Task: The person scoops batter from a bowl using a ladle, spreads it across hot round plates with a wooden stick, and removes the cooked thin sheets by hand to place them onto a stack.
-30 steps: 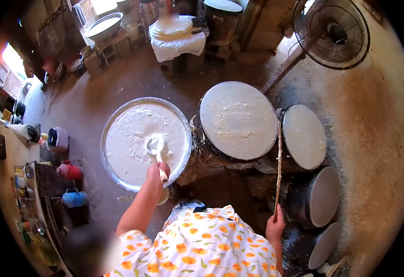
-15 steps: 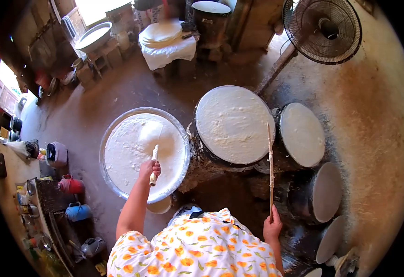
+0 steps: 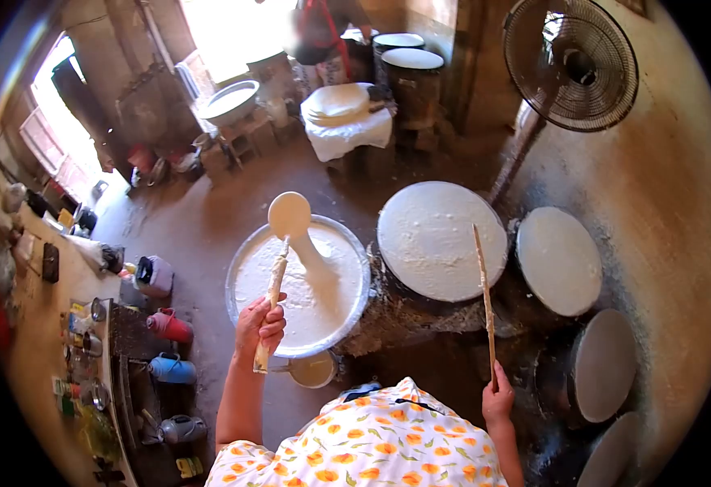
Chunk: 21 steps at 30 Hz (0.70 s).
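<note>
So, L hand (image 3: 259,326) clenches the ladle (image 3: 289,215) up over the basin (image 3: 230,284), R hand (image 3: 498,394) grips a stick (image 3: 485,288), tip o/ drum (image 3: 432,243).

One head-worn camera looks from above the wearer's shirt (image 3: 363,446), facing forward and steeply down. The shirt lies nearest, low in the middle, while both the left hand (image 3: 260,326) and the right hand (image 3: 498,393) show at close range. Beyond them the lens takes in the basin (image 3: 357,321) from overhead at middle distance, then reaches the bright opening (image 3: 237,32) at the far left and the fan (image 3: 580,67) at the far right. Its very wide lens bends the scene toward dark, rounded corners.
</note>
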### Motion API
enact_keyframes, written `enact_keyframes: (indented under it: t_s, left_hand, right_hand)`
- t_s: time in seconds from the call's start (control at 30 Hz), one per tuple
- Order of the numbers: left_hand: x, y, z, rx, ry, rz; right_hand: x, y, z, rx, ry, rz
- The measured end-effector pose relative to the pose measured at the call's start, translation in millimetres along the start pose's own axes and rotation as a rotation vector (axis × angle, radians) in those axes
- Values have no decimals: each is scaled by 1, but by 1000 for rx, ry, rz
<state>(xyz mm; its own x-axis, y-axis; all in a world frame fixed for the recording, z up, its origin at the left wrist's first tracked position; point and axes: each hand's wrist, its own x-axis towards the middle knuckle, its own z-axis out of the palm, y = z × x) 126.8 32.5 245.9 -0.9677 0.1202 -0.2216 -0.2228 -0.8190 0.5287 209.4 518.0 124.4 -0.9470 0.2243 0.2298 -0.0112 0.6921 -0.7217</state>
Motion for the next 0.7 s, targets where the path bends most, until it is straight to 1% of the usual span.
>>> enact_keyframes:
  t_s: [0.07,0.13,0.17,0.23,0.27,0.3,0.37,0.4,0.43,0.5,0.57,0.6,0.63,0.7]
  left_hand:
    - [-15,10,14,67,-2,68]
    - [-28,27,34,162,0,132]
    - [-33,38,48,161,-5,151]
    - [-46,59,76,160,-87,215]
    - [-50,70,83,241,-74,236]
    - [-52,76,82,238,-80,246]
    - [-53,79,79,446,39,243]
    - [-50,72,74,487,111,234]
    - [-47,62,59,484,110,231]
    - [-29,39,16,540,370,49]
    - [-13,20,-27,430,534,-102]
    - [-14,16,-31,318,542,-141]
    - [-18,16,-33,314,546,-155]
    - [-33,21,-29,230,389,-102]
  right_hand:
    - [4,0,2,2,30,-54]
    - [5,3,4,-2,19,-91]
    - [8,3,5,-17,15,-111]
    - [12,-5,5,-20,-1,-96]
    - [13,-5,7,-3,-20,-47]
    - [16,-9,8,11,-41,6]
    - [19,-15,9,16,-48,13]
    - [21,-16,12,15,-46,-26]
    - [23,-17,14,13,-47,-62]
    - [29,-22,18,-1,-54,-62]
    - [28,-23,20,28,-93,-134]
    - [28,-25,23,68,-106,-97]
    - [29,-28,23,59,-112,-87]
    - [32,-38,22,81,-150,-96]
